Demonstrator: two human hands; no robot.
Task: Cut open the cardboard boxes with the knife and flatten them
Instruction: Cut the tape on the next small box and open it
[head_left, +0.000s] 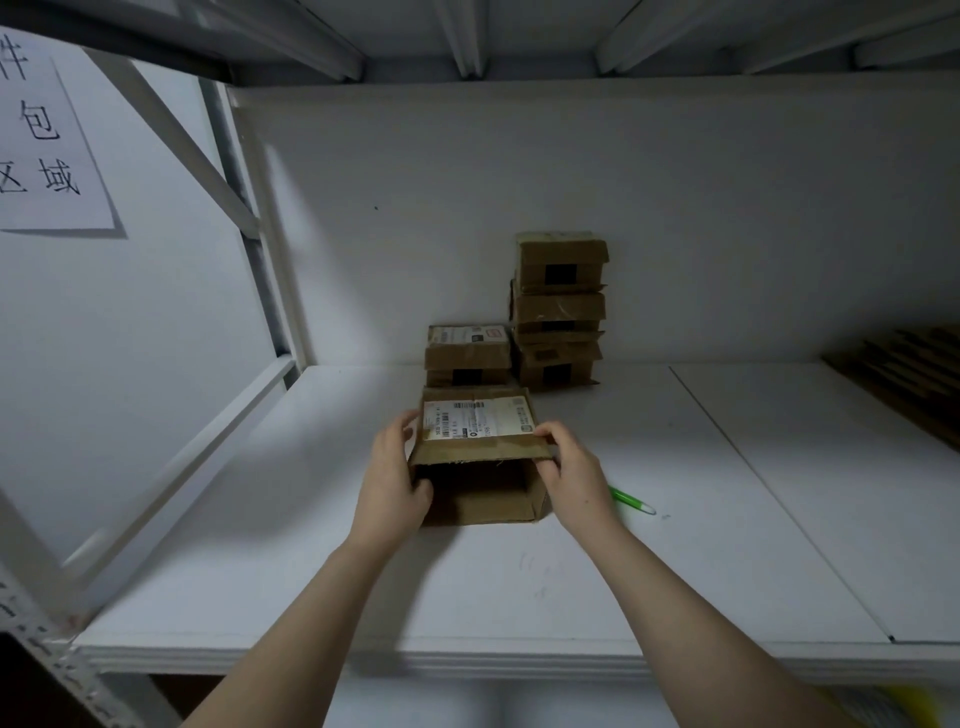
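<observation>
One open-ended cardboard box (478, 431) sits on the shelf (727, 545). The left hand (392, 467) grips its left wall and the right hand (566, 462) pinches the top flap. One green knife (631, 500) lies just right of it. Behind are a stack of three boxes (558, 312) and a lower pile (467, 353), count unclear.

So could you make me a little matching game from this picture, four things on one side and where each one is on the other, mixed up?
Things:
1. open brown cardboard box with a white label
2. slim green pen-shaped tool
3. tall stack of brown cardboard boxes
4. white paper sign with black characters

Places:
A. against the back wall
B. on the left side wall
C. gripped between the left hand and right hand
D. lying on the white shelf, just right of the right hand

Pairs: 1-C, 2-D, 3-A, 4-B.
</observation>
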